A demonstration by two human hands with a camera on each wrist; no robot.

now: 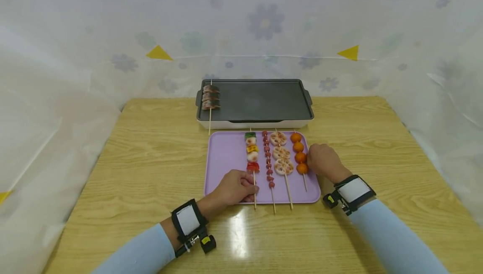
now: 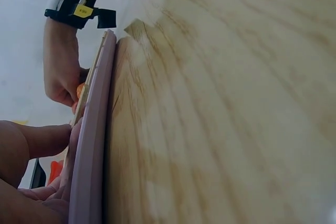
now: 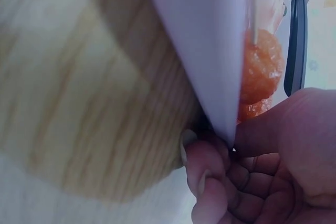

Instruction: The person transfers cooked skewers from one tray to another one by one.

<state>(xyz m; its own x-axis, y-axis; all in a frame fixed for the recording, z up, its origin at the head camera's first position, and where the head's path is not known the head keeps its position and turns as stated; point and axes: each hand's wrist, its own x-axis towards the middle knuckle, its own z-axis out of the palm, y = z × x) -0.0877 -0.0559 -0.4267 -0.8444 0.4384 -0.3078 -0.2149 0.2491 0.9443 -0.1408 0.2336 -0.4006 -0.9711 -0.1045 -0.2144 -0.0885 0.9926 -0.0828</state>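
Note:
My left hand pinches the bare stick of a vegetable skewer with green, white, yellow and red pieces. In the left wrist view the thumb presses on a stick just above the tray's rim. That skewer lies on a purple tray. My right hand grips the tray's right edge, thumb above and fingers curled underneath in the right wrist view. Beside it is a skewer of orange balls. Between the hands lie a lotus root skewer and a thin skewer of small red pieces.
A dark rectangular griddle with a pale base stands directly behind the tray. On its left end lies a fish skewer, its stick jutting over the front edge. All stands on a wooden table, with a flowered sheet behind.

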